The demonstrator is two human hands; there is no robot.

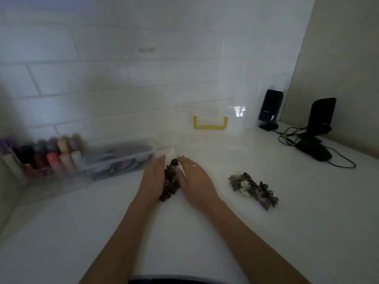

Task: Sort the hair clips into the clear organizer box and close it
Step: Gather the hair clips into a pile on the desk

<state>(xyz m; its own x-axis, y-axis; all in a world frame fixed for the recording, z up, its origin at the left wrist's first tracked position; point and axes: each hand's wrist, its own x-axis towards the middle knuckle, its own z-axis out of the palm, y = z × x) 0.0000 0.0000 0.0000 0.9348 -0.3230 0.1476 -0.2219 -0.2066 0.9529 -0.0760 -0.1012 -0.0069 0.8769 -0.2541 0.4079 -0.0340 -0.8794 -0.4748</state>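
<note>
Standing at far left on the white tabletop (pixel 205 232), a clear case of coloured bottles (pixel 51 154) is blurred. Beside it, the left hand (pixel 152 177) and right hand (pixel 194 179) lie flat with open grip, pressing a dark pile of hair clips (pixel 170 179) between them. Behind sits the clear organizer box (pixel 211 128) with a yellow handle. Further right lies a second clip pile (pixel 254 189).
</note>
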